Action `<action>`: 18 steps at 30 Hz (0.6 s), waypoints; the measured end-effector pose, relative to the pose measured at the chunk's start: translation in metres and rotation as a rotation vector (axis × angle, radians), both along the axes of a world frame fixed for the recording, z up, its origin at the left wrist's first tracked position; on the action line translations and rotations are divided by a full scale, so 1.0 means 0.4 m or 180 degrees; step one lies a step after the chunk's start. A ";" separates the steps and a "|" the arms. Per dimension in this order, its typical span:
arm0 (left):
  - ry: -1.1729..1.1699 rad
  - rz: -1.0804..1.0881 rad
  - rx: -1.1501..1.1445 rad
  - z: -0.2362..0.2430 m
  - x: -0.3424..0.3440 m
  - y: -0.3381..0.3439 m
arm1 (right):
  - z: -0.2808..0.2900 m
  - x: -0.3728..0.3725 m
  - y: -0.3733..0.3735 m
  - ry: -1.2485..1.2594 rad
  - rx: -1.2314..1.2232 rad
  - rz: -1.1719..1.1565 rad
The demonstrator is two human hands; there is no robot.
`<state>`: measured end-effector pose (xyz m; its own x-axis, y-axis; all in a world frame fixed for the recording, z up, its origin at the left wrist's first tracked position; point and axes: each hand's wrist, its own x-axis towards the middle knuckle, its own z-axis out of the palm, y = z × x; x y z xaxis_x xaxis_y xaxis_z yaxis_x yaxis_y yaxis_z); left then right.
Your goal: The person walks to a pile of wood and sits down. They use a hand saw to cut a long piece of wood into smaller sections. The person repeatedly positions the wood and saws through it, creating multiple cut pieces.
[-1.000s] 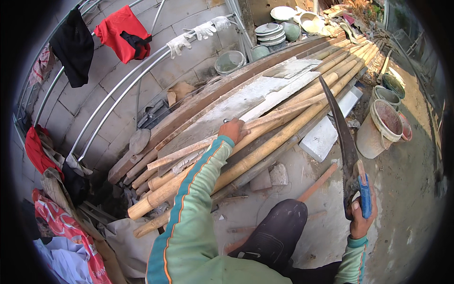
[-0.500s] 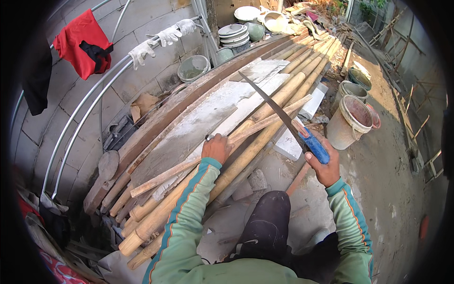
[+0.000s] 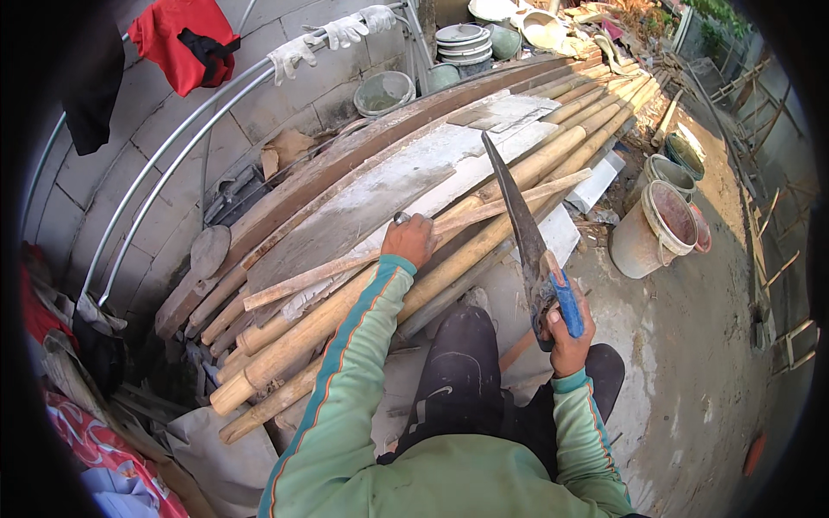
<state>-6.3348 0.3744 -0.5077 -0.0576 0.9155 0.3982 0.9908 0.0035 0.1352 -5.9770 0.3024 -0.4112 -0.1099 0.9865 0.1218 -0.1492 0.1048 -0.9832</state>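
Grey block wall (image 3: 302, 97) runs along one side of this yard, with white gloves (image 3: 345, 33) hung on a metal rail by it. Near the wall lies a big, long pile of wood and bamboo poles (image 3: 298, 345), with a flat grey-white board (image 3: 363, 207) on top. I see a thin strip of wood (image 3: 466, 217) lying slantwise across the poles, close in front of the person.

The left hand (image 3: 412, 240) is on the strip, near its middle. Its fingers are bent over and partly hidden, so I cannot tell if they squeeze the wood or just rest on it. Something small, round and shiny sits at those fingers, too small for me to name.

The right hand (image 3: 570, 345) is closed tight around the blue handle of a saw (image 3: 521, 220). The long dark blade points up and away, and it crosses over the strip from where I look. It seems to be up in the air, not biting into the wood.

To me this looks like the getting-ready part: one hand minds the strip, the other has the saw. For any sawing, the left hand would need to press the strip steady, well clear of the blade, and the saw would need to come down gently, teeth on the wood.
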 end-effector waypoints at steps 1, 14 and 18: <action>-0.0060 0.0017 -0.0012 -0.001 -0.005 -0.001 | -0.014 -0.012 -0.006 -0.0069 0.0014 0.0121; -0.0418 0.0646 -0.0181 0.033 -0.109 -0.056 | -0.068 -0.039 0.017 -0.0259 -0.0158 0.0877; -0.0516 0.0641 -0.0205 0.036 -0.093 -0.061 | -0.068 -0.061 0.026 -0.0289 -0.0130 0.0962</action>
<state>-6.3720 0.3498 -0.4935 -0.2995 0.9023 0.3102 0.9347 0.2122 0.2852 -6.0012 0.3128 -0.4386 -0.4074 0.9114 0.0590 -0.0789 0.0292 -0.9965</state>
